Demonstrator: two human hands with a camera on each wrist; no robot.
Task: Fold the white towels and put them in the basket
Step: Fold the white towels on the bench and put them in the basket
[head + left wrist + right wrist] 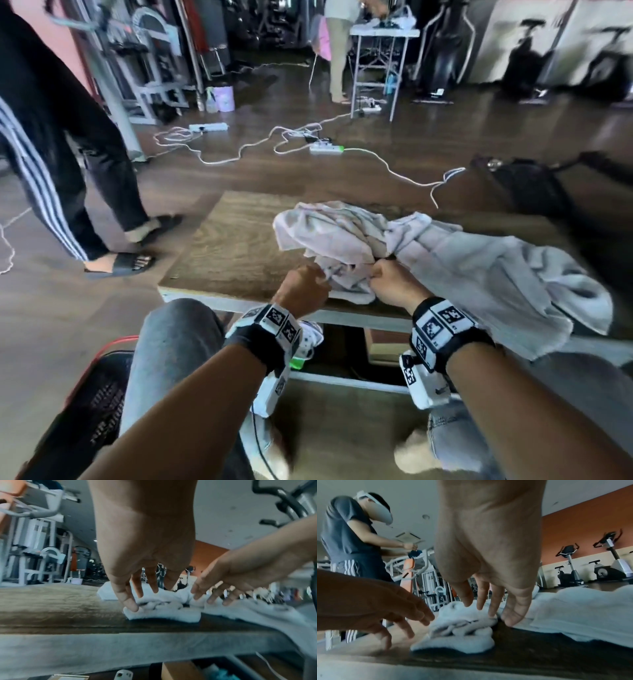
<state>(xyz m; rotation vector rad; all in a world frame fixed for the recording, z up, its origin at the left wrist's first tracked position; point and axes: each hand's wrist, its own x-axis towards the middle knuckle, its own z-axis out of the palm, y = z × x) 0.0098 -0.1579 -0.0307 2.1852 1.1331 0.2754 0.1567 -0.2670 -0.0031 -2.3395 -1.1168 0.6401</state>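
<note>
Since terry cloth is soft, light & floppy, the white towels (342, 236) should crumple w/o support; best taken by corners or a hem, I'd judge. They lie heaped from mid-surface (222, 240) to its right edge, one draping over. Left hand (301, 287) at the near edge: wrist view shows fingers (128, 601) fairly straight, grip apart, tips on cloth. Right hand (394, 284) just beside it, knuckles up; fingers (511, 615) extended, pressing towel, not clamped.

The towels (342, 236) lie heaped on the table (219, 240) toward its right — one hangs over the right edge. Both hands meet at the heap's near side, left hand (301, 287) beside right hand (394, 286).
</note>
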